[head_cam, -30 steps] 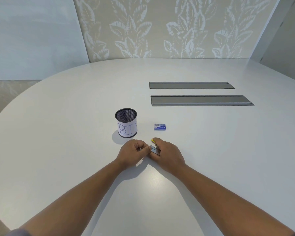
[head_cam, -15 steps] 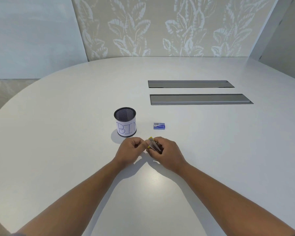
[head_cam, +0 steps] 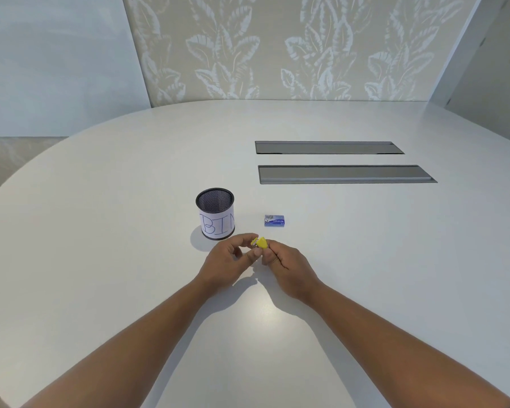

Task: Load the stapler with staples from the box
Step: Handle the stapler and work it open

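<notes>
A small yellow stapler (head_cam: 260, 242) with a metal part is held between both hands just above the white table (head_cam: 100, 260). My right hand (head_cam: 286, 266) wraps around its near end. My left hand (head_cam: 228, 260) pinches its left side with thumb and fingertips. Most of the stapler is hidden by the fingers, so I cannot tell whether it is open. A small blue staple box (head_cam: 274, 220) lies flat on the table just beyond my right hand, apart from both hands.
A black mesh cup (head_cam: 215, 213) with a paper label reading "BIN" stands left of the staple box, close to my left hand. Two long grey recessed panels (head_cam: 336, 174) sit farther back on the right. A leaf-patterned wall lies behind the table.
Both hands have lifted a little off the table and turned the stapler, so its yellow end now points up between the fingertips. The box and the cup have not moved.
</notes>
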A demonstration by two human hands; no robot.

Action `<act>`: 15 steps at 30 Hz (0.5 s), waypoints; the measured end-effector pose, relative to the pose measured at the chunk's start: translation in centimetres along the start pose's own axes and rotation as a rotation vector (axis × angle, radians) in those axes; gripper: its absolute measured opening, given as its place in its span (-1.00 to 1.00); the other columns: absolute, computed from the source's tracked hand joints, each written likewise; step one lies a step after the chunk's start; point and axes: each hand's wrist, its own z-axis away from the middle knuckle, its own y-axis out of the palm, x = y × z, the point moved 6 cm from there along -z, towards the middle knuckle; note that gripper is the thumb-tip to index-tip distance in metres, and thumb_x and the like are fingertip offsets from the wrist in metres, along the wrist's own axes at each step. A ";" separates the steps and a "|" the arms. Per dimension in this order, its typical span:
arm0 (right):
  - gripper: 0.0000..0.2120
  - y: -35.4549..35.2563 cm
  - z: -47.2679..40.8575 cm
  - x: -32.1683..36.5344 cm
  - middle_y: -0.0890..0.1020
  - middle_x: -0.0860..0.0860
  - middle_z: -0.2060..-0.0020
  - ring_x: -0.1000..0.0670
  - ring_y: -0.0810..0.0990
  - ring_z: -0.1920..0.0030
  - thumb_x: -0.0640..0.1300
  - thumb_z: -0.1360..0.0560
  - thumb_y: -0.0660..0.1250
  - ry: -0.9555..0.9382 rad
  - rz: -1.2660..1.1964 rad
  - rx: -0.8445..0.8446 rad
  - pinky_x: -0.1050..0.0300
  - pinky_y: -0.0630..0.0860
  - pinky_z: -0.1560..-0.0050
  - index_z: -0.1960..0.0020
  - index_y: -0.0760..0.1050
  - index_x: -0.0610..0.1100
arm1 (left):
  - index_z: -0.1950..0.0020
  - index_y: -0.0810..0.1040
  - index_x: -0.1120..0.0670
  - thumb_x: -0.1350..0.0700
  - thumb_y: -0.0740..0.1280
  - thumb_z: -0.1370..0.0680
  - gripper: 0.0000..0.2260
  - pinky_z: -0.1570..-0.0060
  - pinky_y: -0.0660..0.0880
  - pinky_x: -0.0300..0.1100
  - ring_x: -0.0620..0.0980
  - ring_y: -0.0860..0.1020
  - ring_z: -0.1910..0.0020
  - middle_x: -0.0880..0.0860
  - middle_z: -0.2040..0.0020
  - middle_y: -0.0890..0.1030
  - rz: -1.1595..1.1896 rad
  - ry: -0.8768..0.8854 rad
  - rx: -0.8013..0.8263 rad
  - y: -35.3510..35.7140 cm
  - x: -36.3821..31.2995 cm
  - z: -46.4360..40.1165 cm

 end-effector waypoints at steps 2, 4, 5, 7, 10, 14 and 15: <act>-0.71 0.0 -0.1 -0.3 0.61 0.27 0.19 0.16 0.57 0.13 0.22 -0.64 0.02 0.019 -0.024 0.001 0.11 0.48 0.13 -0.03 0.48 0.18 | -0.31 0.62 -0.05 0.04 0.44 -0.59 -0.71 0.10 0.46 -0.23 -0.08 0.42 0.29 -0.16 0.02 0.70 -0.005 0.005 0.031 0.0 0.0 -0.1; -0.70 0.0 -0.2 -0.5 0.64 0.23 0.19 0.14 0.59 0.14 0.18 -0.66 0.04 0.035 -0.047 0.003 0.08 0.51 0.11 -0.06 0.52 0.12 | -0.28 0.64 -0.01 0.10 0.44 -0.59 -0.74 0.06 0.48 -0.21 -0.07 0.48 0.25 -0.07 0.04 0.72 0.006 -0.006 0.036 -0.1 0.1 -0.2; -0.70 0.0 -0.2 -0.6 0.65 0.22 0.19 0.15 0.60 0.15 0.16 -0.67 0.06 0.040 -0.065 0.003 0.08 0.52 0.10 -0.06 0.53 0.10 | -0.25 0.65 0.00 0.12 0.44 -0.59 -0.77 0.05 0.49 -0.22 -0.07 0.51 0.22 -0.03 0.06 0.72 0.010 -0.011 0.030 -0.2 0.2 -0.2; -0.71 0.0 -0.2 -0.6 0.65 0.25 0.23 0.18 0.62 0.20 0.14 -0.68 0.08 0.047 -0.150 -0.010 0.13 0.55 0.12 -0.04 0.54 0.08 | -0.16 0.68 0.01 0.14 0.45 -0.58 -0.83 0.07 0.49 -0.22 -0.09 0.53 0.22 -0.02 0.13 0.72 0.019 -0.030 0.011 -0.3 0.2 -0.1; -0.75 -0.3 -0.3 -0.9 0.59 0.24 0.32 0.18 0.56 0.30 0.04 -0.70 0.12 0.076 -0.275 -0.081 0.36 0.48 0.22 0.04 0.51 0.03 | -0.02 0.69 0.04 0.19 0.47 -0.55 -0.92 0.08 0.51 -0.16 -0.09 0.56 0.25 0.08 0.15 0.73 0.062 -0.075 -0.009 -0.2 0.2 0.0; -0.75 -0.6 -0.4 -1.4 0.59 0.08 0.32 0.16 0.51 0.32 -0.01 -0.71 0.14 0.120 -0.249 -0.110 0.32 0.40 0.25 0.09 0.48 0.01 | 0.01 0.64 -0.01 0.19 0.53 -0.48 -0.84 0.14 0.50 -0.24 -0.11 0.55 0.30 -0.02 0.16 0.72 0.047 -0.052 -0.018 -0.1 0.4 0.1; -0.74 -0.6 -0.5 -1.5 0.58 0.08 0.33 0.14 0.51 0.31 -0.02 -0.70 0.14 0.123 -0.243 -0.106 0.26 0.42 0.23 0.13 0.47 0.03 | -0.06 0.61 -0.06 0.18 0.55 -0.46 -0.74 0.16 0.49 -0.31 -0.15 0.52 0.31 -0.10 0.12 0.70 0.028 -0.038 -0.027 -0.2 0.4 0.0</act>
